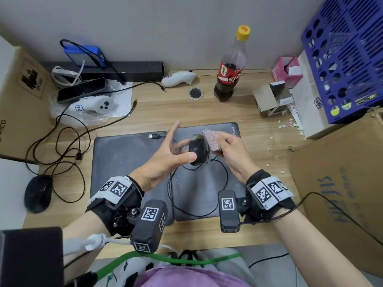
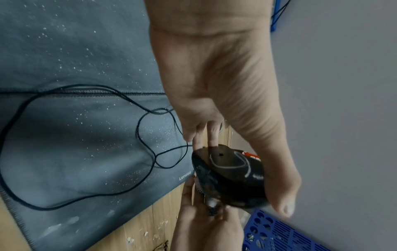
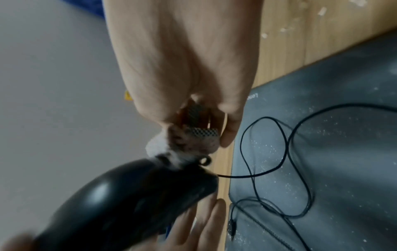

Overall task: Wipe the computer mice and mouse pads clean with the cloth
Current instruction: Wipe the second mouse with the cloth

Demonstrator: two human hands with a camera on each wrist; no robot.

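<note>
Black corded mouse (image 1: 199,149), glossy and smudged, raised above the grey mouse pad (image 1: 132,154) near the middle of the surface (image 1: 244,117). Pinched by the left hand (image 1: 165,160): thumb on the near side, fingers on the far side, index finger sticking out straight. Pink-and-white cloth (image 1: 212,139) bunched in the clamped grip of the right hand (image 1: 232,151), pressed against the mouse's right flank. Cord (image 1: 207,191) dropping from the mouse and looping over the pad, plug end lying near the pad's far edge. Pad dusted with pale specks, "Lenovo" printed at its far right corner; whether one pad or two laid side by side cannot be told for sure, though a stitched seam crosses the middle.

Left wrist view: underside of the mouse (image 2: 229,171) with a pale outlined panel and a small hole, whitish grime along its edge, thumb (image 2: 281,195) flat against the side. Right wrist view: shiny domed top of the mouse (image 3: 120,200) instead, blurred, with the cloth (image 3: 184,144) touching its front end where the cord leaves.

Head view only: a second black mouse (image 1: 38,193) at the left edge of the surface, a cola bottle (image 1: 231,67) toward the far edge, white crumbs (image 1: 286,125) toward the right edge.
</note>
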